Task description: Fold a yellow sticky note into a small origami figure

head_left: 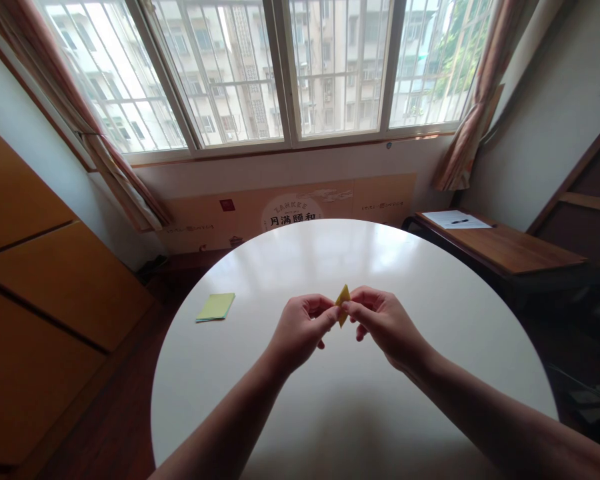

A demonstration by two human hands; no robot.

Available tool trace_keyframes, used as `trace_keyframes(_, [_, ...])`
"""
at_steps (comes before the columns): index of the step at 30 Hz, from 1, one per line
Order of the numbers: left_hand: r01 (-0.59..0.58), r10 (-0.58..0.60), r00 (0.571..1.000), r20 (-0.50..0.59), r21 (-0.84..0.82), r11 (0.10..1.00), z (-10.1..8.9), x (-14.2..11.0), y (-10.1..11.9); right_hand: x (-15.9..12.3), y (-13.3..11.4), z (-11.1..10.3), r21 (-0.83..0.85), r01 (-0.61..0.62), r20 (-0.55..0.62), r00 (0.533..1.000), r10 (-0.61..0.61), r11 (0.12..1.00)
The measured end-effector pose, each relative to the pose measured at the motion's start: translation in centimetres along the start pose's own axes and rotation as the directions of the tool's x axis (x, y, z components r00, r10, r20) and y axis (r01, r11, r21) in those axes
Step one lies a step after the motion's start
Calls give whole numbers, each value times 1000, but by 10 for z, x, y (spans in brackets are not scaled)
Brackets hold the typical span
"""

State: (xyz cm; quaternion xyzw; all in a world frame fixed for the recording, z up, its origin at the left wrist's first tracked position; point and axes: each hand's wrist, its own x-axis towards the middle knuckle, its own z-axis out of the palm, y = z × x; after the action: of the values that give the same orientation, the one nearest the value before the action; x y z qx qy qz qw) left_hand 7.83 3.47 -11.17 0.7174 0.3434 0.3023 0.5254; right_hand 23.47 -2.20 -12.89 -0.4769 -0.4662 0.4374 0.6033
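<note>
Between my two hands is a small piece of folded yellow paper (345, 293), pointed at its top and bottom ends. My left hand (305, 327) pinches its left side with thumb and fingers. From the other side, my right hand (380, 320) grips it the same way, the two thumbs almost meeting on its near face. Both hands are held over the white round table (290, 413). Fingertips behind the paper are partly hidden. Off to the left on the tabletop lies a stack of yellow-green square paper (216, 307), with a bluish sheet showing at its lower edge.
A wooden side table (530, 243) at the right carries a white sheet (445, 219) with a pen on it. Orange-brown cabinets (35, 287) stand at the left. Beyond the round table are a printed banner (200, 213) and a barred window (335, 67) with curtains.
</note>
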Motion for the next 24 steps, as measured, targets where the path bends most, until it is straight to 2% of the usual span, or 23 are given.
trace_keyframes(9, [-22,28,999,-44,121,992,3,-2,3,0,4,2,48,-87,-7,996,87,995])
trace_keyframes(14, [0,-1,1000,7,87,996,-1,-1,4,2,3,1,95,-122,-36,991,126,988])
trace_keyframes(18, [25,-25,1000,5,40,999,-3,0,5,2,3,-1,109,-143,-50,988,149,984])
trace_keyframes(24, [14,-17,999,28,94,995,-1,-3,3,1,3,-1,121,-151,-40,987,157,981])
